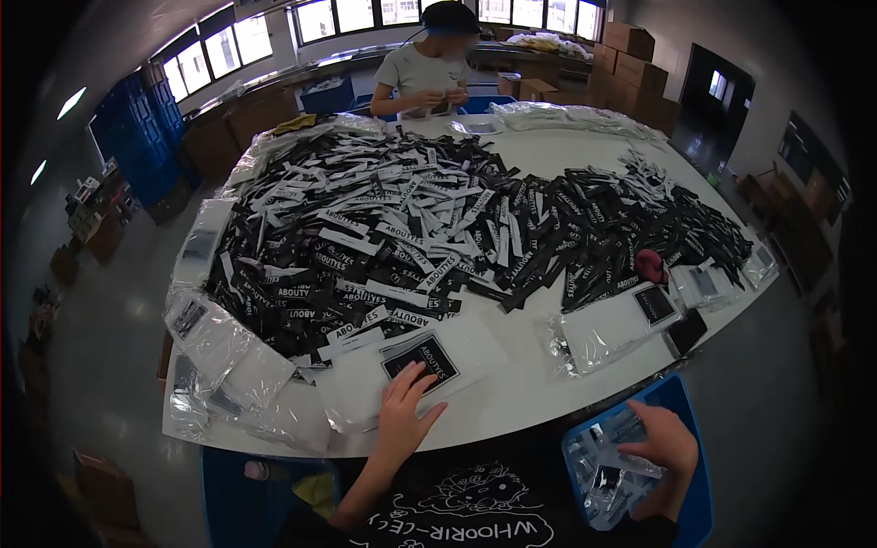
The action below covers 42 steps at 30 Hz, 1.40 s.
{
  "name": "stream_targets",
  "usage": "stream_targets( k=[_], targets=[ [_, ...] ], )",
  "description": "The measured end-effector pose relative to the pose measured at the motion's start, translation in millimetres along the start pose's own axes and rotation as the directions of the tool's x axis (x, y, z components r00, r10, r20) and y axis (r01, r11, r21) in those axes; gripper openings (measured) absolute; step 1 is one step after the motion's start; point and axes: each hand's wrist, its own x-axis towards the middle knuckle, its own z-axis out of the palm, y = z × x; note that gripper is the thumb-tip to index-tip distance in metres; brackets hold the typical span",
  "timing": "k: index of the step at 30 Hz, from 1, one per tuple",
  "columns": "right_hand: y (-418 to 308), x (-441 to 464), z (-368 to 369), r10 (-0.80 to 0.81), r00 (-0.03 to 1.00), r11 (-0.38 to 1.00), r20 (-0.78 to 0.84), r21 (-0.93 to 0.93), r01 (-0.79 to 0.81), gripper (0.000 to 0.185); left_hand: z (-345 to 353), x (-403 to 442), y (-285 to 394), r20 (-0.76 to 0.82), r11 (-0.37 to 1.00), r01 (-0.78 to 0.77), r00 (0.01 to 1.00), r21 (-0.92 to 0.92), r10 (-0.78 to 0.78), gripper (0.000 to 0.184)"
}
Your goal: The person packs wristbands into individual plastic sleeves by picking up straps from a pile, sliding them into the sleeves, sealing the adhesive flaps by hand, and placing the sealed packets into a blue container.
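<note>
Packs (215, 342): clear-wrapped and glinting, strung along the table (512, 397) well to the left of the left fingers.
Left bin (228, 507): blue, below and left of those fingers, a green cloth (315, 493) tucked inside.
Strip heap (365, 247): what a sprawl, black and white, ABOUTYES all over, beginning just beyond the left fingertips and running off rightward.
Left hand (408, 411): fingers apart, thumb spread wide, tips down on the black label (425, 363), nothing clamped.
White pack (361, 388): lying flat right under these fingers. Light, even pressure looks best, enough to steady it without creasing the film or nudging the label askew.
Co-worker (425, 78): far beyond the left fingers, across the table, both hands raised close together.
Wrapped pack (607, 333): labelled too, beyond the right fingers and slightly left.
Right bin (699, 493): blue, directly beneath the right fingers, loaded with clear packets (598, 475).
Right hand (662, 438): thumb and forefinger apart above the packets; whether the thumb brushes plastic, I cannot tell. Slippery stuff, so catching one edge alone would be tidy; two could cling together.
</note>
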Motion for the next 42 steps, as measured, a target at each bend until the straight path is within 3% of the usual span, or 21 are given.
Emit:
stream_targets(
  k=[1,3,5,7,9,11,12,14,17,20,22,23,26,28,30,35,37,38,39,41,42],
  targets=[
    [-16.0,5.7,-9.5,0.012,1.000,1.000,-0.002,-0.008,-0.012,0.064,6.6,-1.0,-9.8,0.001,1.000,-0.002,1.000,-0.015,0.002,0.037],
    [-43.2,25.4,-23.1,-0.294,0.928,0.946,-0.229,0.071,0.317,0.058,25.5,-8.9,-36.1,0.014,0.976,-0.062,0.998,0.208,0.061,0.048],
    [-58.1,65.3,-11.7,-0.362,0.921,0.928,-0.143,0.042,0.371,0.055,29.5,-13.1,-42.3,0.013,0.963,-0.102,0.995,0.250,0.102,0.052],
    [-73.3,126.0,0.7,-0.475,0.878,0.875,-0.060,-0.140,0.464,0.053,26.2,-10.5,-29.4,-0.057,0.993,0.073,0.996,0.092,-0.068,0.052],
    [-71.6,212.3,30.9,-0.582,0.807,0.785,-0.099,-0.330,0.525,0.052,30.0,-12.8,-36.8,-0.083,0.996,0.015,0.997,0.086,-0.008,0.041],
    [-70.0,273.5,55.3,-0.792,0.507,0.608,-0.339,-0.505,0.612,0.033,31.9,-16.0,-40.8,-0.097,0.987,-0.015,0.995,0.163,0.031,0.029],
    [-72.0,284.5,57.4,-0.800,0.503,0.597,-0.327,-0.508,0.621,0.033,30.1,-16.3,-41.7,-0.106,0.987,-0.001,0.994,0.162,0.018,0.029],
    [-72.0,305.7,62.2,-0.687,0.718,0.663,-0.112,-0.500,0.557,0.042,24.1,-15.8,-41.8,0.011,0.980,0.001,1.000,0.199,-0.003,0.026],
    [-56.6,325.5,60.4,-0.713,0.697,0.654,-0.080,-0.437,0.618,0.033,-5.7,-3.6,-19.9,0.213,0.865,-0.100,0.977,0.492,-0.008,0.032],
    [-62.8,321.7,55.2,-0.778,0.585,0.625,-0.229,-0.375,0.685,0.022,-3.3,12.9,-3.9,0.311,0.900,-0.111,0.950,0.422,-0.029,0.048],
    [-103.5,301.6,47.6,-0.584,0.590,0.671,-0.558,0.077,0.737,0.009,9.0,25.2,6.5,0.309,0.922,-0.134,0.951,0.364,0.016,0.052],
    [-122.6,295.5,43.5,-0.515,0.712,0.663,-0.477,0.304,0.684,0.014,17.3,28.4,8.2,0.364,0.952,-0.155,0.930,0.264,0.051,0.056],
    [-170.8,309.8,63.4,-0.582,0.749,0.635,-0.317,0.397,0.662,0.027,41.0,17.8,-24.7,0.384,0.971,-0.175,0.918,0.165,0.100,0.056],
    [-190.9,325.8,83.4,-0.504,0.842,0.801,-0.195,0.260,0.540,0.030,40.5,15.7,-37.3,0.251,0.994,-0.091,0.965,0.056,0.074,0.047],
    [-189.8,340.2,90.1,-0.499,0.835,0.780,-0.232,0.300,0.549,0.031,31.9,17.5,-28.0,0.183,0.999,-0.037,0.983,0.034,0.030,0.041],
    [-184.9,326.0,61.6,-0.373,0.817,0.615,-0.439,0.542,0.572,0.019,21.7,11.0,-20.0,0.017,0.949,0.273,0.962,-0.158,-0.274,0.028],
    [-174.8,317.0,47.9,-0.339,0.671,0.394,-0.660,0.548,0.738,0.017,5.4,19.8,-10.0,0.149,0.711,0.594,0.796,-0.375,-0.587,0.021],
    [-166.8,306.8,36.5,-0.297,0.702,0.355,-0.647,0.608,0.710,0.010,10.6,19.7,-19.1,-0.038,0.927,0.317,0.943,-0.200,-0.331,0.011],
    [-159.7,296.0,25.6,-0.275,0.701,0.302,-0.659,0.633,0.713,0.007,6.6,20.8,-16.8,-0.033,0.927,0.317,0.943,-0.202,-0.330,0.011],
    [-140.5,278.9,18.3,-0.244,0.704,0.159,-0.667,0.689,0.707,0.011,-3.7,21.4,-7.8,0.088,0.922,0.191,0.969,0.336,-0.233,0.008],
    [-134.5,263.3,13.8,-0.219,0.697,0.110,-0.683,0.692,0.713,0.013,-0.8,20.3,-7.6,0.089,0.924,0.191,0.969,0.331,-0.232,0.008]
  ],
)
